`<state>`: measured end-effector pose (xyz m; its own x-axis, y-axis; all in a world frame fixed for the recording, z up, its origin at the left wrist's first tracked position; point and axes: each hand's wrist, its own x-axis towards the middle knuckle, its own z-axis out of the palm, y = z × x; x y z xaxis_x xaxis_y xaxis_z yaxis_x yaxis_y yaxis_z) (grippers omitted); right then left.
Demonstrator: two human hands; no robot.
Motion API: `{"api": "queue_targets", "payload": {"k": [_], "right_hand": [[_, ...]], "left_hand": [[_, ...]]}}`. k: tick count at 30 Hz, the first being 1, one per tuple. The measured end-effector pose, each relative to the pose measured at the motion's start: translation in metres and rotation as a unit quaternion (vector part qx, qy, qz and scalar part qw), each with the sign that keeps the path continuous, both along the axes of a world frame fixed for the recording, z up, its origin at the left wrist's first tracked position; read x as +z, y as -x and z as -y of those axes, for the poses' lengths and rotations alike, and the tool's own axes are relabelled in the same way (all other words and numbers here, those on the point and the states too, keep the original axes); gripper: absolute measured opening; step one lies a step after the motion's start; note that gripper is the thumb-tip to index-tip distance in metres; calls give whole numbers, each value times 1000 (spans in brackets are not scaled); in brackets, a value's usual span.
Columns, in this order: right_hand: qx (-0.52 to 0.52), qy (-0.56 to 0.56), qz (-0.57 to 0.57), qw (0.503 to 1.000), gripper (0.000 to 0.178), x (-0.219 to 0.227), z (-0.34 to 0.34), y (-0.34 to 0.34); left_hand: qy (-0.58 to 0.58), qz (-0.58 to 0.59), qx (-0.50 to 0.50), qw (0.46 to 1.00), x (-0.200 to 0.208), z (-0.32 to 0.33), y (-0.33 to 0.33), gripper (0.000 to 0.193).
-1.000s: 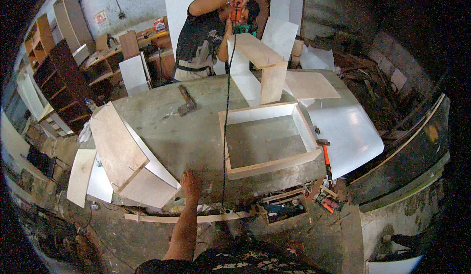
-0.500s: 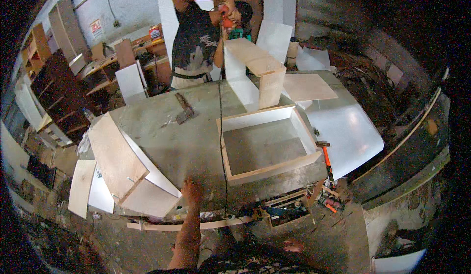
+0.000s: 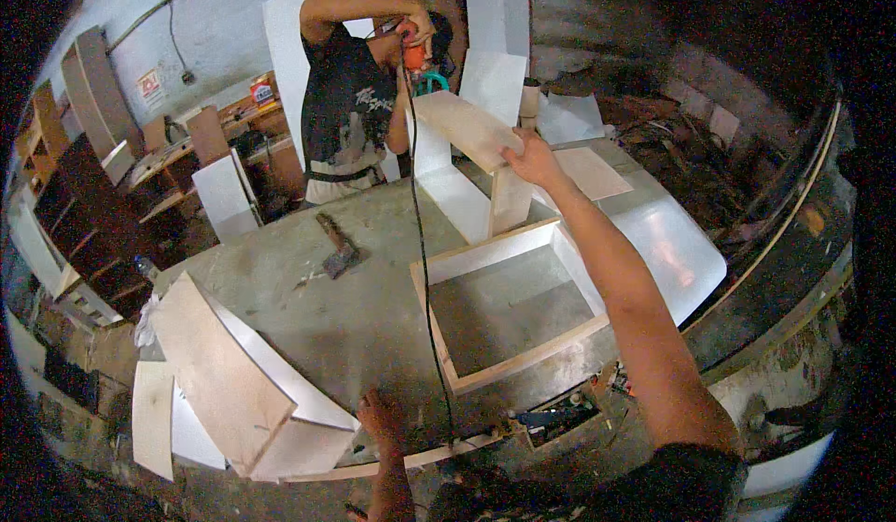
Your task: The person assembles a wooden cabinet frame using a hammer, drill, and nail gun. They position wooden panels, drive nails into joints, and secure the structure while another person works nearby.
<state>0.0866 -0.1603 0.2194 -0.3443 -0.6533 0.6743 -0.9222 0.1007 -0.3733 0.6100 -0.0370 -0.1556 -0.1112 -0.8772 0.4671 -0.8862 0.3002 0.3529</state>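
My right arm reaches across the table, and my right hand [image 3: 536, 161] grips the near right corner of an upright open box frame [image 3: 510, 203] of pale board with white inner faces. My left hand [image 3: 378, 416] rests on the near table edge, beside a stack of pale and white panels [image 3: 224, 363]; nothing shows in it. Below the upright frame, a shallow rectangular wooden frame [image 3: 523, 360] lies flat on the table. Across the table a person [image 3: 345, 102] bends over the frame's far end, both hands on an orange power tool [image 3: 411, 50].
A hammer [image 3: 340, 253] lies on the grey-green table [image 3: 364, 335]. A black cord [image 3: 422, 251] runs across it. A glossy white sheet [image 3: 677, 261] covers the right end. An open toolbox [image 3: 557, 419] sits below the near edge. Furniture and boards line the left wall.
My right arm has swung up over the table, and its hand has taken hold of the upright frame's corner. It now hides the orange-handled hammer. My left hand stays at the table edge.
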Motion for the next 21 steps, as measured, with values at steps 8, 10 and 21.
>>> {"api": "queue_targets", "payload": {"k": [8, 10, 21], "right_hand": [[-31, -196, 6, 980, 72, -14, 23, 24], [-36, -216, -40, 975, 67, -8, 22, 23], [-21, -385, -122, 914, 56, 28, 44, 29]], "left_hand": [[-160, 0, 24, 987, 39, -8, 5, 28], [-113, -26, 6, 993, 36, -9, 4, 30], [-164, -17, 37, 986, 21, -8, 5, 38]]}}
